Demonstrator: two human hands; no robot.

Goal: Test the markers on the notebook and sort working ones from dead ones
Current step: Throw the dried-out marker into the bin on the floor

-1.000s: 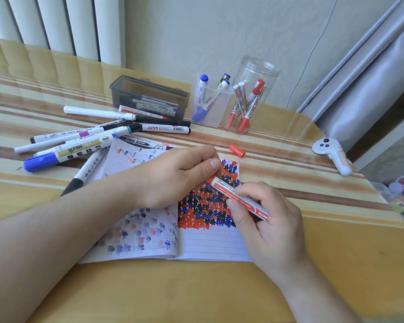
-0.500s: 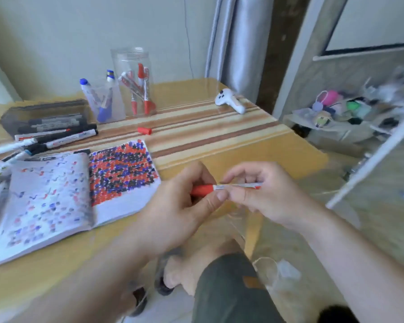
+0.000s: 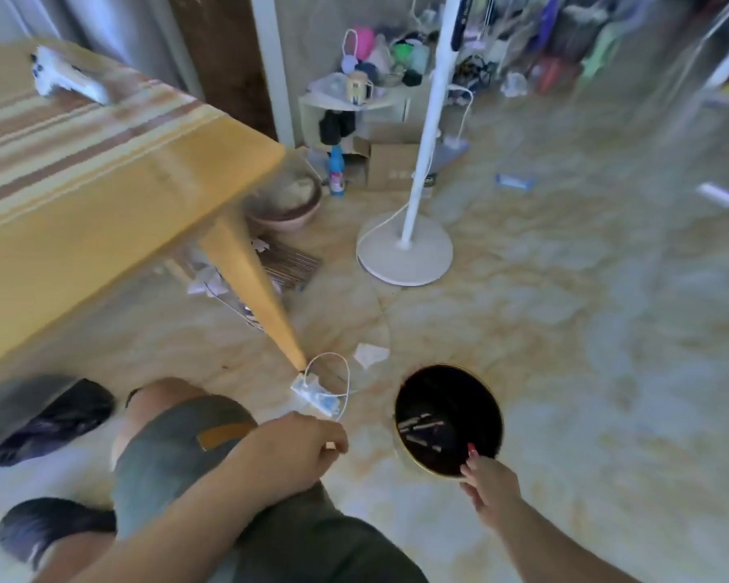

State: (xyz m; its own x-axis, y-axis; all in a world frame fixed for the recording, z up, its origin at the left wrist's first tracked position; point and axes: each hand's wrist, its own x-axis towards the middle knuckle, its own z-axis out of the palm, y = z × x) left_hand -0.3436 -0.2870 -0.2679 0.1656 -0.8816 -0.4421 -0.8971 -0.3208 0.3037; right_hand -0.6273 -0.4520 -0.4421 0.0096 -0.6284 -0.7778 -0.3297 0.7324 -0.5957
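My right hand [image 3: 491, 486] pinches a red-capped marker [image 3: 471, 448]; only its red end shows, poking up over the near rim of a round black bin [image 3: 451, 382] on the floor. Several discarded markers [image 3: 421, 427] lie at the bottom of that bin. Left of the bin, my left hand [image 3: 299, 448] hangs over my knee with loosely curled fingers and nothing in it. The notebook and the other markers are out of view.
The yellow striped table [image 3: 102, 183] fills the upper left, with a white controller [image 3: 68, 77] on it and its leg [image 3: 253, 288] slanting to the floor. A white cable and plug block [image 3: 314, 393] lie by the leg. A white fan stand [image 3: 405, 254] rises beyond the bin.
My view has swung from the table down to the floor on the right. My left hand let go of the capped red marker, and my right hand carried it down to the bin.
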